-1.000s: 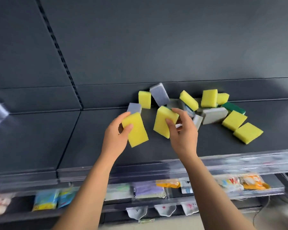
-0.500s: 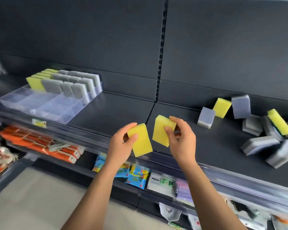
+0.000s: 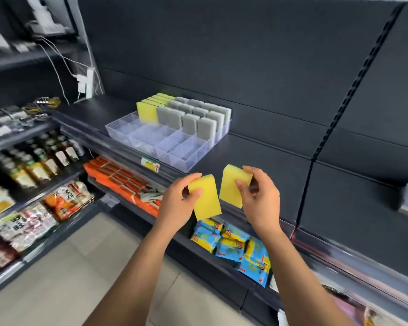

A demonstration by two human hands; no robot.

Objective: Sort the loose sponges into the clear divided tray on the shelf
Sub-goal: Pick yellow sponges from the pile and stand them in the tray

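Left hand [image 3: 177,203] pinches one yellow sponge [image 3: 206,201] | right hand [image 3: 262,198] grips a second yellow sponge [image 3: 233,184] | head view: loose pile has left the frame, clear divided tray [image 3: 174,152] now lies far-left of both hands | judgement: carry under way, yellow row [image 3: 149,109] next.

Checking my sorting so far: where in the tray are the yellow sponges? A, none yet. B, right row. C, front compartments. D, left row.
D: the yellow sponges stand in the left row of the tray, with grey sponges in the rows to their right.
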